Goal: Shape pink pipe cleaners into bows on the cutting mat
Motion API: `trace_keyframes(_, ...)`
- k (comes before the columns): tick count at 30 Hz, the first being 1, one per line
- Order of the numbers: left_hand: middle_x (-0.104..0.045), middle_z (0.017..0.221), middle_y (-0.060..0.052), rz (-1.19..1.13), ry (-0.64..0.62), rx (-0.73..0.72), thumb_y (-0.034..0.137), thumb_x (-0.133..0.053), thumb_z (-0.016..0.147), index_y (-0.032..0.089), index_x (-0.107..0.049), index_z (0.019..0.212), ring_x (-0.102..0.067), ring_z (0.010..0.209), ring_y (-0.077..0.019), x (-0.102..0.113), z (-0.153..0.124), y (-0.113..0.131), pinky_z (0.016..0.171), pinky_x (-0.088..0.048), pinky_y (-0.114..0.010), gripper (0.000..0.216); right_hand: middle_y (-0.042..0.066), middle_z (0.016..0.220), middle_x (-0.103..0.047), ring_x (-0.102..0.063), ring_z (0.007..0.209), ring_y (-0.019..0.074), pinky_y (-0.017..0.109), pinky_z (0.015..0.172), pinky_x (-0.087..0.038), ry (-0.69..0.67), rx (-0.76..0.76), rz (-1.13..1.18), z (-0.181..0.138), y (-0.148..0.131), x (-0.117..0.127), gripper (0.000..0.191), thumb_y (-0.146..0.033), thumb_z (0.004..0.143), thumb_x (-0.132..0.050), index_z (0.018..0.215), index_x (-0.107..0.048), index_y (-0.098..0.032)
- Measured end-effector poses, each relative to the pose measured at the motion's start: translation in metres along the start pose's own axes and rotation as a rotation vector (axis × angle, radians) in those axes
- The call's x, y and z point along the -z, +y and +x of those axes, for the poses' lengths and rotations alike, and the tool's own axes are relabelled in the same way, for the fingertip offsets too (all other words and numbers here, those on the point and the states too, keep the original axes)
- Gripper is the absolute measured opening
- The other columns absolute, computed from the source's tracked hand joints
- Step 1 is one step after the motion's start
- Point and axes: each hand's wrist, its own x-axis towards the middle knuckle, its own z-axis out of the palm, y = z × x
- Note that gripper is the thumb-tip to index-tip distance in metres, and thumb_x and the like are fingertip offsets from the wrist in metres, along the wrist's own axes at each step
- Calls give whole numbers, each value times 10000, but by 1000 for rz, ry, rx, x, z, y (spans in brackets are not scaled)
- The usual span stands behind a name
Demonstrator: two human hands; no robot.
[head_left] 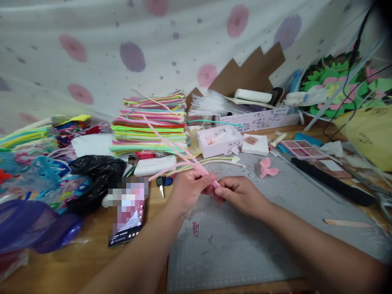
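Observation:
My left hand point(186, 192) and my right hand point(239, 196) meet over a grey cutting mat point(245, 241). Both are closed in a pinch on a bundle of pink pipe cleaners point(176, 151), which run up and to the left from my fingers toward a tall stack of bright pipe cleaners point(150, 122). My fingers hide the near ends of the pink strands. A small pink fuzzy shape point(267, 168) lies on the mat just beyond my right hand.
A phone point(127, 220) and a black plastic bag point(94, 175) lie left of the mat, with keys point(161, 183) near them. A white box point(219, 141), a makeup palette point(301, 149), a black bar point(333, 181) and a wooden stick point(347, 223) sit to the right. Colourful craft pieces crowd the left edge.

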Motion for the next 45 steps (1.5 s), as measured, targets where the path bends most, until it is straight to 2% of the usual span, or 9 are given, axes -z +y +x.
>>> trace_keyframes(5, -597, 554, -8, 54, 16, -64, 343, -663, 719, 110, -690, 714, -519, 513, -90, 1, -1, -2, 510, -425, -198, 235, -19, 517, -526, -481, 491, 89, 201, 514, -372, 20, -88, 10, 0, 1, -6, 358, -386, 869, -459, 594, -520, -164)
trace_keyframes(9, -670, 712, -45, -146, 60, -108, 351, -635, 752, 125, -671, 738, -606, 657, -137, 1, -2, 1, 635, -484, -246, 229, -40, 491, -476, -413, 436, 79, 197, 447, -316, -45, -152, 134, -3, 2, -10, 357, -439, 850, -465, 612, -497, -175)
trace_keyframes(12, -689, 731, -64, -320, 97, -110, 346, -636, 757, 125, -632, 730, -638, 679, -157, 3, -2, 7, 693, -502, -289, 222, -46, 474, -448, -376, 419, 78, 202, 428, -282, -86, -191, 160, -5, 0, -13, 367, -476, 822, -485, 614, -509, -174)
trace_keyframes(18, -656, 619, -17, -470, 180, -94, 347, -574, 813, 158, -551, 731, -609, 528, -127, 15, 1, 18, 575, -498, -263, 207, -45, 454, -463, -372, 408, 70, 197, 422, -255, -122, -261, 262, -8, 2, -19, 374, -491, 795, -526, 622, -542, -159)
trace_keyframes(22, -652, 632, -7, -593, 132, -101, 356, -527, 844, 173, -527, 754, -624, 566, -137, 9, -1, 15, 627, -514, -298, 204, -43, 422, -475, -389, 384, 64, 188, 406, -254, -49, -308, 428, -8, 6, -25, 378, -490, 766, -580, 610, -550, -147)
trace_keyframes(27, -700, 915, -120, -504, -150, -61, 264, -569, 828, 136, -591, 974, -647, 908, -223, -2, -8, 8, 850, -466, -377, 196, -53, 387, -463, -390, 359, 59, 186, 406, -310, 71, -295, 675, -5, 2, -30, 369, -473, 736, -636, 600, -550, -141)
trace_keyframes(30, -693, 967, -152, -399, -232, -51, 234, -576, 823, 99, -634, 981, -626, 973, -236, 1, -8, 7, 890, -440, -363, 216, -61, 378, -455, -369, 346, 52, 198, 427, -356, 88, -256, 774, -5, 0, -28, 352, -450, 742, -645, 604, -555, -139)
trace_keyframes(39, -723, 826, -104, -513, -121, -42, 289, -649, 767, 121, -679, 878, -683, 778, -208, 5, -4, 4, 770, -506, -333, 204, -56, 372, -459, -364, 342, 54, 212, 453, -393, 28, -220, 841, -8, -2, -26, 336, -428, 759, -638, 604, -570, -138)
trace_keyframes(45, -728, 842, -88, -657, -91, -17, 309, -631, 783, 158, -655, 951, -689, 751, -192, 0, -4, 3, 721, -531, -312, 226, -55, 364, -459, -374, 337, 59, 215, 447, -394, 10, -203, 843, -7, 0, -26, 346, -439, 763, -629, 601, -568, -139)
